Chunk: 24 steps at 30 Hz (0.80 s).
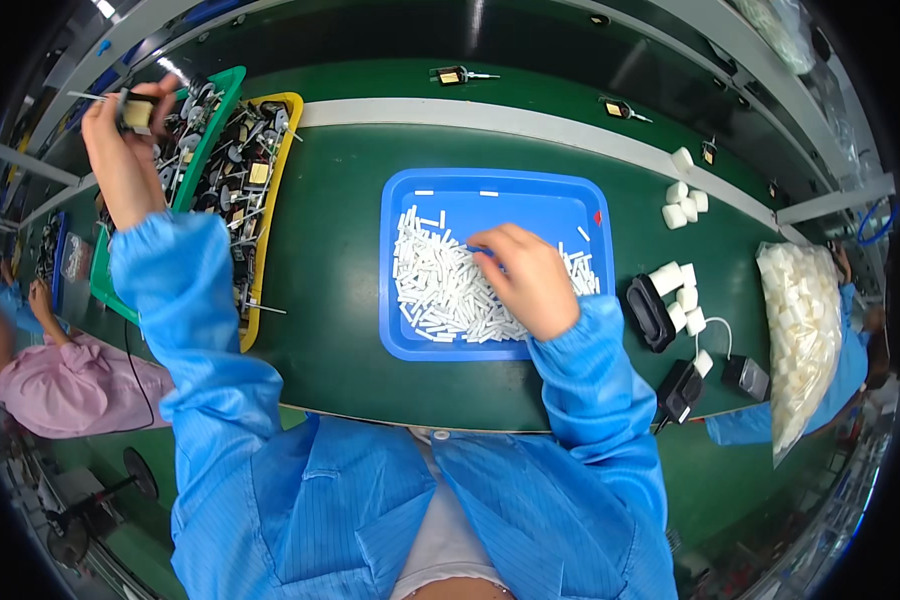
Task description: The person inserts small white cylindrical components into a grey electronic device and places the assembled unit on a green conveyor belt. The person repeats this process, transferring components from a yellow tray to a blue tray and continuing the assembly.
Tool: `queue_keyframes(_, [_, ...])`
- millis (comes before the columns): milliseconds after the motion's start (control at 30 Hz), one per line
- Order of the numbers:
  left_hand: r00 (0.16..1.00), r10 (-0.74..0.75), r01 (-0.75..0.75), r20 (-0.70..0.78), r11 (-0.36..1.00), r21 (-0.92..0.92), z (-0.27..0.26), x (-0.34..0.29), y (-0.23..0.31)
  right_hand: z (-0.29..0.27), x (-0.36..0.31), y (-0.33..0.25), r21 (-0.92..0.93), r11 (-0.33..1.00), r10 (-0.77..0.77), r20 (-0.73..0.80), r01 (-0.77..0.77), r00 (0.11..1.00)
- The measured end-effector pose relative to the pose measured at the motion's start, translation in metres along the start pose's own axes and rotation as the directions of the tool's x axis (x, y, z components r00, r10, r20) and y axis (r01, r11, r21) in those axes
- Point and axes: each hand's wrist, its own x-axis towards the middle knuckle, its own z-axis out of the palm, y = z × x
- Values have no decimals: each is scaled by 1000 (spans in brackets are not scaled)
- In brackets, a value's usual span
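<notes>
Raised at the far left, over the green bin (232, 85), my left hand (125, 165) is closed around a small black part with a yellowish block (137, 113) and a thin metal rod. Some of its fingers are blurred. My right hand (530, 283) reaches down into the blue tray (388, 270), where many short white tubes (445, 285) lie heaped. Its fingers are curled, the thumb near the index fingertip, right at the tubes. Whatever they pinch is too small to make out.
Beside the green bin stands a yellow bin (292, 130) of similar rod-ended parts. A few such parts (452, 75) lie on the green strip behind the pale rail (420, 112). White cylinders (686, 205), a black holder (651, 313) and a filled plastic bag (798, 330) are at right. People sit both sides.
</notes>
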Motion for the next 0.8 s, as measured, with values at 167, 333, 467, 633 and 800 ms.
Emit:
queue_keyframes(167, [807,-367,339,463,929,145,53,-111,4,16,9,4,-186,980,109,238,-65,965])
queue_keyframes(333, [460,-535,618,709,766,177,65,-179,-10,3,6,15,17,1000,25,77,-26,997])
queue_keyframes(467, [503,-488,386,713,865,320,75,-202,-10,-26,6,-1,448,834,328,70,-323,942])
queue_keyframes(633, [564,-385,203,731,922,329,81,-196,-5,-51,2,-33,817,496,442,56,-295,895])
queue_keyframes(800, [580,-365,133,728,924,358,87,-192,-8,-50,3,-29,865,452,423,7,-218,906])
